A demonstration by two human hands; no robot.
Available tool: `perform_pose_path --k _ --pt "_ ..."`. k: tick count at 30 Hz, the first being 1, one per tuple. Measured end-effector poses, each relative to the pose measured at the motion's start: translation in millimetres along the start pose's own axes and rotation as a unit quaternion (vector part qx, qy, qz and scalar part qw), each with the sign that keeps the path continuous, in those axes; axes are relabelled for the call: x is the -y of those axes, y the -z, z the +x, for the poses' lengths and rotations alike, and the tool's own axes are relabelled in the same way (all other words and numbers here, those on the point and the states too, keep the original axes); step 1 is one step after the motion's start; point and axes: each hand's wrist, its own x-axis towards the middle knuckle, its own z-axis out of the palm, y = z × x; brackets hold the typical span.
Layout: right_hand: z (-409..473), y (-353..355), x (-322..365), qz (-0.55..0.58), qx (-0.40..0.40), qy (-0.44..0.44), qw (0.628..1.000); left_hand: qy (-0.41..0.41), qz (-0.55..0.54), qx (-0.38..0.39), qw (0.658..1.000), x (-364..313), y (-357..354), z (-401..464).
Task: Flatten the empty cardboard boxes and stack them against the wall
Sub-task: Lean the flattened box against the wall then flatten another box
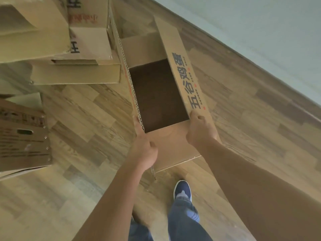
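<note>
Looking straight down at a wood-pattern plank floor [78,119], tilted view. Centre of the shot: an open brown corrugated cardboard box with big black Chinese lettering on one side flap [173,84], held up off the floor, near the pale wall [260,23] that runs along the far right. Flaps all splayed outward, dark hollow inside, nothing visible in there.

Left hand [144,145] clamped on the near-left corner of the box, thumb on top of the near flap, fingers [137,122] curled around the raw corrugated edge of the left flap. Right hand [199,129] gripping the near-right corner, fingers wrapped over the end of the lettered flap, knuckles up. Both closed tight on cardboard, bare forearms stretching up from the bottom of the frame.

Below the box: a dark blue sneaker with a white sole [182,190] and blue jeans [184,223], planted on the floor just under the near flap.

Far left: a jumble of more brown cardboard boxes with open flaps [69,49], some with black and red print, stacked loosely and touching each other, with the held box's left flap right up against them. Near left: another brown printed cardboard box with a cut-out handle slot and metal staples along the edge [22,136], sitting apart from the held one. Can't tell from this angle whether that one is flattened.
</note>
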Motion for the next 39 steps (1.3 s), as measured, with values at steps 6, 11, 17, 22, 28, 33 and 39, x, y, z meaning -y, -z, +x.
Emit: perform_pose_path --k 6,11,17,22,28,33,39 --pt "-43.4 15.0 -1.2 -0.068 0.013 0.027 0.997 -0.008 0.119 0.031 0.992 1.9 6.7 -14.6" --pt "-54.9 -8.3 -2.4 -0.045 0.041 0.064 0.996 -0.021 0.211 0.055 0.976 11.6 0.3 -10.2" --pt "10.2 -56.0 -17.7 0.133 0.022 -0.014 0.991 -0.020 0.191 -0.053 0.980 42.3 -2.7 58.4" --pt "78.1 -68.0 -28.8 0.231 0.057 -0.046 0.970 0.077 -0.036 -0.112 0.990 70.3 0.6 108.4" --pt "119.1 -75.9 -43.8 0.391 0.108 -0.033 0.913 0.135 -0.187 -0.054 0.972 89.8 6.1 143.7" --pt "115.1 -83.3 -52.5 0.421 0.091 -0.017 0.902 0.135 -0.203 -0.066 0.968 90.1 -1.9 140.8" --pt "83.2 -60.0 -81.9 0.442 0.074 -0.034 0.893 0.109 -0.178 -0.069 0.976 55.6 0.4 108.5"
